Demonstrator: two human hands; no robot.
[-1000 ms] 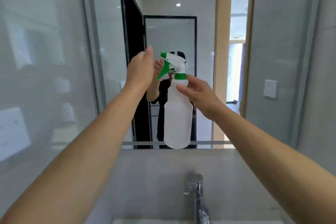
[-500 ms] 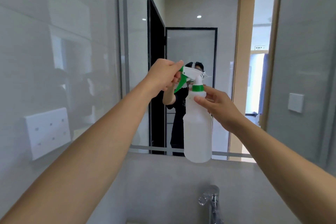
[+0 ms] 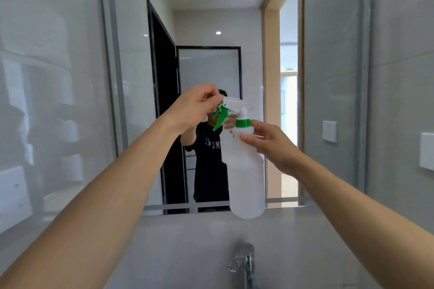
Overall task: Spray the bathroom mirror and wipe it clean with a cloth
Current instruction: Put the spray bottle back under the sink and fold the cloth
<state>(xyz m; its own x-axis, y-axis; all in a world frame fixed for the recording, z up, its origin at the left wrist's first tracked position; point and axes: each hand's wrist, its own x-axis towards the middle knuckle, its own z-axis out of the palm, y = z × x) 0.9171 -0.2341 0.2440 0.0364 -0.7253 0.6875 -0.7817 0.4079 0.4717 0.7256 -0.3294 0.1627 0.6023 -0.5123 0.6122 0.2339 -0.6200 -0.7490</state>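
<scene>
A person holds a spray bottle (image 3: 246,171) up in front of the bathroom mirror (image 3: 328,77), with both bare arms reaching forward from the lower corners of the view. The bottle is white and translucent, with a green collar at the neck and a green trigger under a white spray head. It hangs upright near the centre of the view, its base level with the mirror's lower edge.

The right hand (image 3: 270,145), at about 3 o'clock from the bottle's neck, is closed around the shoulder of the bottle just below the green collar, thumb in front and fingers behind. The left hand (image 3: 195,110), at about 10 o'clock from the neck, pinches the front tip of the spray head between its fingertips, right at the nozzle (image 3: 222,104); the green trigger (image 3: 220,117) hangs free just below that hand.

The mirror fills the upper middle of the view, framed by pale grey wall tiles. It reflects the bottle, the person's dark shirt, a black door frame and a bright doorway. At 6 o'clock from the bottle, low in the view, stands a chrome faucet (image 3: 244,263) on the pale tabletop (image 3: 187,253). A white wall switch (image 3: 426,153) sits at 3 o'clock on the right wall.
</scene>
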